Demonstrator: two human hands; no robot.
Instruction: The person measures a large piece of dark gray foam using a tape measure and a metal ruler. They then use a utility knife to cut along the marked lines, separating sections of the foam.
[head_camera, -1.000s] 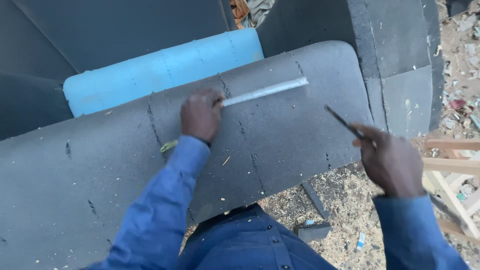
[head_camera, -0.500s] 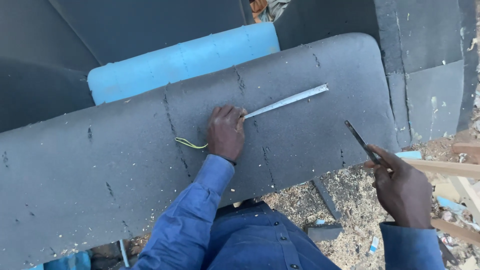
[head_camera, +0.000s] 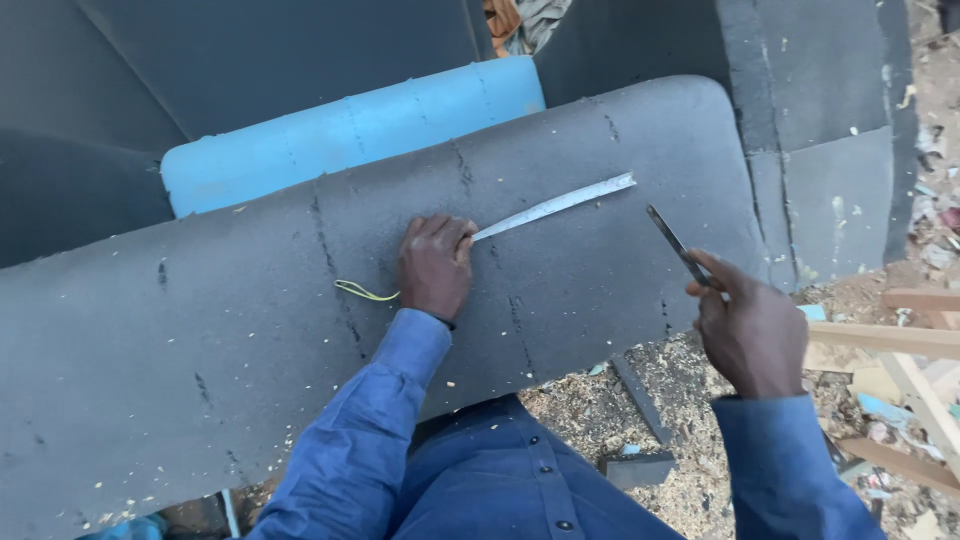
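- The left hand (head_camera: 435, 265) has slid along the grey foam (head_camera: 250, 330) toward the person's right, carrying the metal strip (head_camera: 555, 205) with it; the strip's free end now lies nearer the foam's rounded right end.
- A yellow-green band (head_camera: 362, 291), partly hidden under the wrist a second ago, now shows as a loop on the foam just left of the hand.
- The right hand (head_camera: 750, 325) with its thin dark tool (head_camera: 678, 246) has come closer to the foam's edge, and the tool's tip now sits near the strip's end.
- The blue foam (head_camera: 350, 130) behind appears further right in view, since the head camera has shifted.
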